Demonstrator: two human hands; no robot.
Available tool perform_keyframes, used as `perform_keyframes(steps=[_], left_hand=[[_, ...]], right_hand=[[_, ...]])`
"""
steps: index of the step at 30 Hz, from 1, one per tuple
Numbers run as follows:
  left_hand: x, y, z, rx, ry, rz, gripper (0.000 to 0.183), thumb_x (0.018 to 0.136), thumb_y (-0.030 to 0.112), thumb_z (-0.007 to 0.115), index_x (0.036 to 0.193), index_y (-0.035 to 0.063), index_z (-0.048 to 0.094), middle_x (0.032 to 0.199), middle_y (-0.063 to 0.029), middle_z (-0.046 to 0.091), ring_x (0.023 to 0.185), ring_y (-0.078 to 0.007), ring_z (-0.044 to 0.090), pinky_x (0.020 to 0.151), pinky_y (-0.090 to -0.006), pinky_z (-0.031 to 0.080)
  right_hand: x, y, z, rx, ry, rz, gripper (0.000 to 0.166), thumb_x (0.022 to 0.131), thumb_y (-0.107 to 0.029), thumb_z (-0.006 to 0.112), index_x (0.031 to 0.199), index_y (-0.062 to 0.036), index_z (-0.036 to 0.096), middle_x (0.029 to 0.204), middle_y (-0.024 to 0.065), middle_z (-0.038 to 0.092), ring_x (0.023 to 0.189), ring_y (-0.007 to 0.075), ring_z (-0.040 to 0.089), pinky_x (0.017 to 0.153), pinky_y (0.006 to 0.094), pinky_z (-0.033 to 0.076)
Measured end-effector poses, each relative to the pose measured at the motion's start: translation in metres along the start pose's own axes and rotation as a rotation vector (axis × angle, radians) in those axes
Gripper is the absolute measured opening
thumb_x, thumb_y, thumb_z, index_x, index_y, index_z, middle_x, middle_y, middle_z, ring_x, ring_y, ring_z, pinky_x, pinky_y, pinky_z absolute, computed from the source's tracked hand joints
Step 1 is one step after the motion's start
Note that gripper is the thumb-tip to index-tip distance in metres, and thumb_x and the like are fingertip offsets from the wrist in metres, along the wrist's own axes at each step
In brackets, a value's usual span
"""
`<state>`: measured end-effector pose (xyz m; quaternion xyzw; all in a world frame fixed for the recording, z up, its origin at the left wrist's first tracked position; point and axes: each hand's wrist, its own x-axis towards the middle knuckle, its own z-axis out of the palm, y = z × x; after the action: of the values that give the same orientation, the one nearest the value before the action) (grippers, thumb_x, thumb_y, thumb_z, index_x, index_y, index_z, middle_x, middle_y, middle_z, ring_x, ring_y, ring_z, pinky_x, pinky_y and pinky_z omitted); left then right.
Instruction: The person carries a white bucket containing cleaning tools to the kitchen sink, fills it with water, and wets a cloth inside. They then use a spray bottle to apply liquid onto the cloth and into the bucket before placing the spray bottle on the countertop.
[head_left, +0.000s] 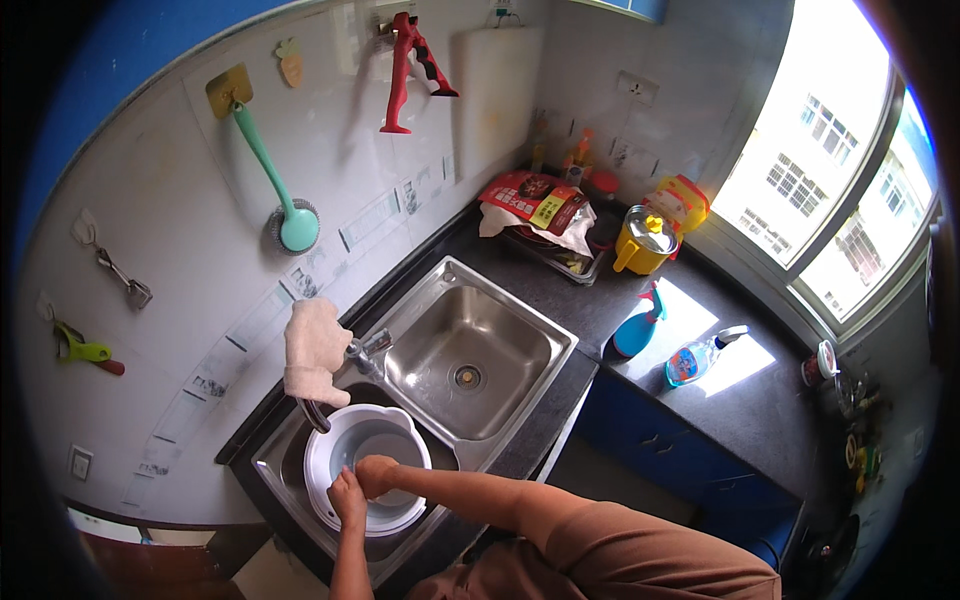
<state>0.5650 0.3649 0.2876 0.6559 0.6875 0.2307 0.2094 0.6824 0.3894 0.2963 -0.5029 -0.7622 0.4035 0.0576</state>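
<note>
Over a white plastic basin (315, 480) with water in it, my left hand (346, 495) and my right hand (377, 475) are close together, their fingers curled. Whatever lies between them is too small or hidden to tell. The basin stands in the left bowl of a stainless steel double sink (289, 491). A pale cloth (315, 349) is draped over the faucet (318, 417), whose spout end reaches to the basin's rim. Right of the basin, the other sink bowl (480, 337) shows its drain.
On the dark countertop (750, 420) stand a blue spray bottle (634, 334), a clear spray bottle (690, 363), a yellow pot with a lid (645, 247) and a tray under red packaging (536, 199). A green-handled scrubber (300, 227) hangs on the wall.
</note>
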Motion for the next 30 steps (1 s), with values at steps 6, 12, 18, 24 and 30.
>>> perform_keyframes(steps=[6, 12, 18, 24, 30], left_hand=[[-0.008, 0.014, -0.003, -0.13, 0.064, 0.061, 0.037, 0.089, 0.03, 0.048, 0.076, -0.0011, 0.063, 0.068, -0.0206, 0.062, 0.064, -0.039, 0.06, 0.059, -0.0454, 0.046], [-0.006, -0.005, 0.016, -0.358, 0.089, -0.012, 0.037, 0.089, 0.035, 0.051, 0.083, 0.0002, 0.06, 0.063, -0.015, 0.06, 0.052, -0.0269, 0.06, 0.046, -0.0373, 0.044], [-0.002, -0.004, -0.001, -0.786, -0.13, -0.657, 0.035, 0.089, 0.039, 0.05, 0.077, 0.0074, 0.06, 0.056, -0.0033, 0.053, 0.034, -0.0131, 0.043, 0.029, -0.0255, 0.025], [-0.003, 0.024, -0.009, -0.979, -0.279, -0.838, 0.027, 0.083, 0.037, 0.053, 0.071, 0.0131, 0.055, 0.054, -0.0003, 0.05, 0.036, -0.0109, 0.04, 0.031, -0.0249, 0.021], [0.008, 0.029, -0.013, -0.125, -0.051, -0.228, 0.048, 0.091, 0.033, 0.035, 0.077, -0.0014, 0.066, 0.08, -0.0257, 0.061, 0.077, -0.0433, 0.059, 0.072, -0.0476, 0.045]], right_hand=[[0.011, 0.021, 0.002, 0.475, -0.35, 0.122, 0.02, 0.055, -0.015, 0.071, 0.063, 0.0013, 0.062, 0.053, 0.0122, 0.057, 0.045, 0.0225, 0.057, 0.043, 0.0366, 0.046], [0.006, 0.015, -0.002, 0.322, -0.212, 0.166, 0.047, 0.055, -0.009, 0.072, 0.098, 0.0006, 0.058, 0.062, 0.0136, 0.057, 0.046, 0.0243, 0.056, 0.043, 0.0352, 0.047], [-0.041, -0.032, -0.011, -0.155, 0.111, -0.031, 0.08, 0.067, -0.025, 0.07, 0.135, -0.0074, 0.031, 0.127, 0.0158, 0.044, 0.114, 0.0334, 0.047, 0.08, 0.0422, 0.046], [-0.041, 0.001, 0.007, -0.417, 0.544, -0.381, 0.056, 0.073, -0.025, 0.059, 0.123, -0.0045, 0.044, 0.101, 0.0112, 0.053, 0.095, 0.0268, 0.052, 0.072, 0.0357, 0.046], [-0.024, 0.004, -0.002, -0.183, 0.439, -0.234, 0.03, 0.069, -0.011, 0.059, 0.096, -0.0004, 0.053, 0.089, 0.0185, 0.059, 0.073, 0.0345, 0.061, 0.063, 0.0414, 0.051]])
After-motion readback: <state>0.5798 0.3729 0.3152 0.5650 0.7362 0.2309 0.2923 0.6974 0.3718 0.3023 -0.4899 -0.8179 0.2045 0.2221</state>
